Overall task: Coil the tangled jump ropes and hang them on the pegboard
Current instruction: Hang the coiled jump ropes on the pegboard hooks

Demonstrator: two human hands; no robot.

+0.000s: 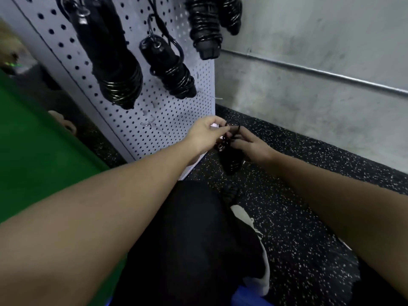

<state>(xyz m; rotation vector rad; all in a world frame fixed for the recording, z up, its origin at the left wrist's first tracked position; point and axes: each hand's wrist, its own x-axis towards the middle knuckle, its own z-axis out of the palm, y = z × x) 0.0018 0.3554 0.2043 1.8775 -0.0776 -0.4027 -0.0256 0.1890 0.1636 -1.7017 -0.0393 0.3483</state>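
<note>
Wall: a grey concrete wall [320,40] fills the right of my view, with a thin metal pipe [320,74] running along it.
Floor: black rubber flooring with white speckles [298,173] lies under my arms and reaches to the foot of the wall.
Mat: a flat green surface [33,140] lies to my left.
Pegboard: the white perforated metal pegboard [176,111] stands upright ahead of me and to the left, its right edge close to the wall.
Hung ropes: three bundles of black jump rope, handles wrapped in cord, already hang on the pegboard: one at the left [114,62], one in the middle [170,69] on a metal hook, one at the upper right [205,29].
Free hooks: small wire hooks [150,123] stick out of the board's lower part, bare (one more near the right edge).
Rope in hand: a coiled black jump rope bundle [230,160] hangs between my hands, just off the pegboard's lower right corner and above the floor.
Left hand: my left hand [205,133] pinches the cord at the top of the bundle, fingers curled.
Right hand: my right hand [249,143] grips the same cord from the other side, fingertips meeting the left's.
Shoe: my white shoe [254,221] rests on the floor below.
</note>
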